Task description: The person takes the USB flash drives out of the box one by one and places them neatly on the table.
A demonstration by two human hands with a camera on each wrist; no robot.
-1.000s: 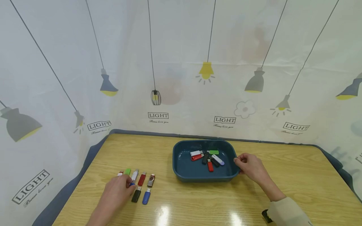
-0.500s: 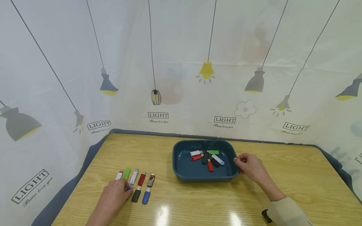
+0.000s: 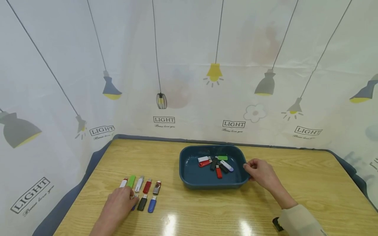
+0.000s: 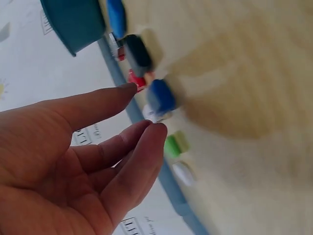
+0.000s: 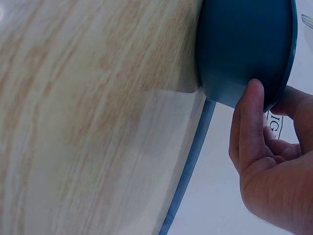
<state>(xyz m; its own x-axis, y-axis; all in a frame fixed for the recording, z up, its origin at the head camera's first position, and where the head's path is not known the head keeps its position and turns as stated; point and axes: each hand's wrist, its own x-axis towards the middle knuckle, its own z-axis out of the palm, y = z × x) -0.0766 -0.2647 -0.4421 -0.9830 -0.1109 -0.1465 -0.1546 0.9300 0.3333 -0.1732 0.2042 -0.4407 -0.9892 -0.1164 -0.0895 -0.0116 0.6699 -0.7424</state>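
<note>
"Wooden desk [image 3: 212, 216], lamp-print curtain [image 3: 195, 108]. Blue USB stick [image 4: 162, 95]?"
"On the desk, front row, beside the black stick [image 3: 142, 203]. Left hand [image 3: 117, 201] right by it, fingers parted."
"Right hand [image 3: 262, 172]?"
"Pinching the box [image 3: 211, 187] rim. Risk: one careless brush could knock that row crooked."

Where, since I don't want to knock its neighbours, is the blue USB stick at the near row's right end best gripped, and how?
Likely pinch the blue USB stick across its long sides, mid-body, coming from above and right: it lies flat, its plug pointing away, with the black stick close on its left.
</note>
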